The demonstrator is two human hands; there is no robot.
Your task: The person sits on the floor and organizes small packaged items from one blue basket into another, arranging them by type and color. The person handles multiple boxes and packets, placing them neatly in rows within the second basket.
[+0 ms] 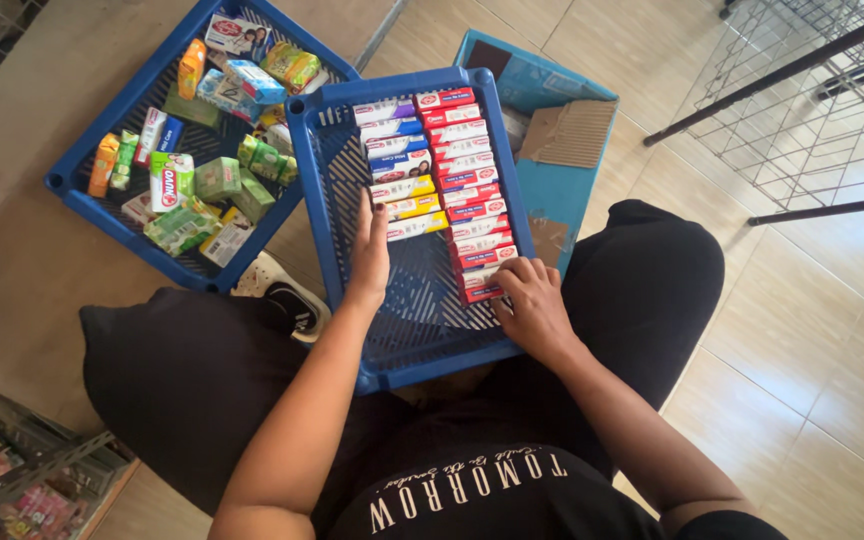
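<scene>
Right hand [532, 300] covers the nearest red boxes [474, 250] of the row, blue carton [552, 190] lies mostly hidden behind the near blue basket [422, 350], wire rack [812, 90] and shelf goods [2, 480] cropped at edges.

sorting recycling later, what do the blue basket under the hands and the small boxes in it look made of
The blue basket looks like moulded plastic: even colour, slotted walls and floor, slight sheen. The small boxes look like thin printed cardboard, glossy, with sharp folded edges, though that is only by their look. The right hand and left hand rest on the rows.
</scene>
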